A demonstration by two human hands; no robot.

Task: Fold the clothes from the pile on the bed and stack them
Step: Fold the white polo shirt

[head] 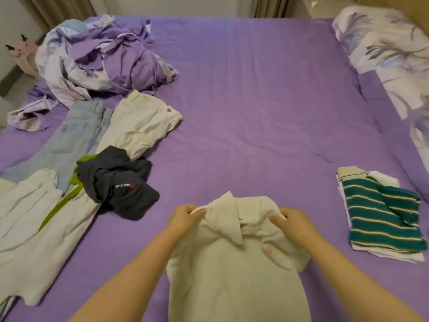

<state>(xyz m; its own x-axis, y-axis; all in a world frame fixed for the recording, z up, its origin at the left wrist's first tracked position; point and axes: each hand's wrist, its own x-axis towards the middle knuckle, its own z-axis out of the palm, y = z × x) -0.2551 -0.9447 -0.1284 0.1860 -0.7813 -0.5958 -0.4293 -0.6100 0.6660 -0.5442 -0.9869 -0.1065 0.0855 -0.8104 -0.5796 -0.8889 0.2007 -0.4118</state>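
Note:
A cream polo shirt with a small pink chest logo hangs in front of me over the purple bed. My left hand pinches its left shoulder and my right hand grips its right shoulder, collar between them. On the left lies the unfolded pile: a dark navy garment, a white garment with a green strap, light blue jeans and cream trousers. At the right sits a folded stack topped by a green striped top.
A crumpled purple and floral duvet is heaped at the far left corner. Floral pillows line the right edge. A pink object stands on the floor beyond the bed's left side.

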